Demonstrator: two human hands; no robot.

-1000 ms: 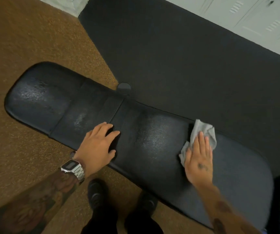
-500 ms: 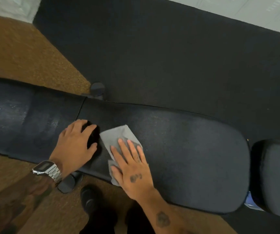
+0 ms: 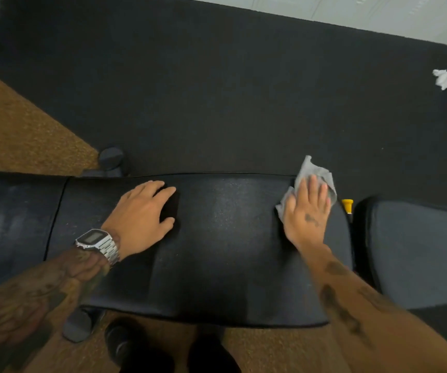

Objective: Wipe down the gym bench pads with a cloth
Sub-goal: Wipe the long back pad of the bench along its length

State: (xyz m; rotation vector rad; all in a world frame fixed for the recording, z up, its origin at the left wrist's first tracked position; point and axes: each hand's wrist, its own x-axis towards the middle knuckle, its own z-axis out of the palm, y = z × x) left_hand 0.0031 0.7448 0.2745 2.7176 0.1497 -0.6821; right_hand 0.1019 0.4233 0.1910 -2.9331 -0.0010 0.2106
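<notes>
A long black bench pad (image 3: 225, 246) runs left to right across the view, with a seam near its left end and a damp sheen in the middle. My right hand (image 3: 307, 214) lies flat on a grey cloth (image 3: 312, 172) at the pad's far right corner, pressing it to the surface; part of the cloth sticks out past the far edge. My left hand (image 3: 143, 214) rests flat on the pad left of centre, fingers apart, holding nothing. A silver watch (image 3: 97, 242) is on that wrist. A second black pad (image 3: 416, 254) starts at the right, across a narrow gap.
A yellow knob (image 3: 347, 205) shows in the gap between the pads. Black rubber flooring (image 3: 217, 90) lies beyond the bench, brown carpet (image 3: 15, 135) at left. A crumpled white paper (image 3: 444, 79) lies at far right. Round bench feet (image 3: 110, 157) and my shoes (image 3: 125, 345) sit below.
My right hand has swept the cloth from beside my left hand to the pad's right end. The left hand has stayed in place. The view has shifted right, showing the second pad.
</notes>
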